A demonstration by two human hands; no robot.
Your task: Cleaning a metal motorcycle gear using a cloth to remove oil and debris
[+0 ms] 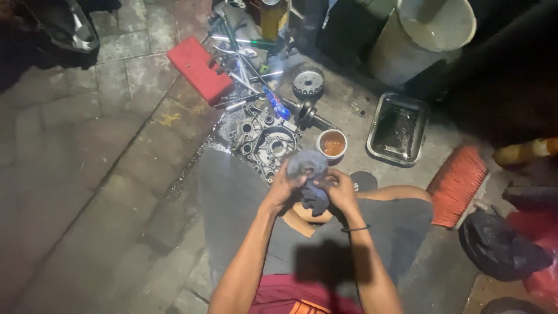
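Centrally, grey rag point(308, 166) in both hands

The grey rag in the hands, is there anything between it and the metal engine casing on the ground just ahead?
Nothing visible. Both the left hand and right hand grip the grey rag, and the engine casing lies directly beyond it. The small cup of orange liquid sits off to the right.

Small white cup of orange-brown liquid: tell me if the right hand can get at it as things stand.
Probably yes. The small white cup of orange-brown liquid stands just ahead of the right hand with nothing between, though both hands grip a dark grey rag.
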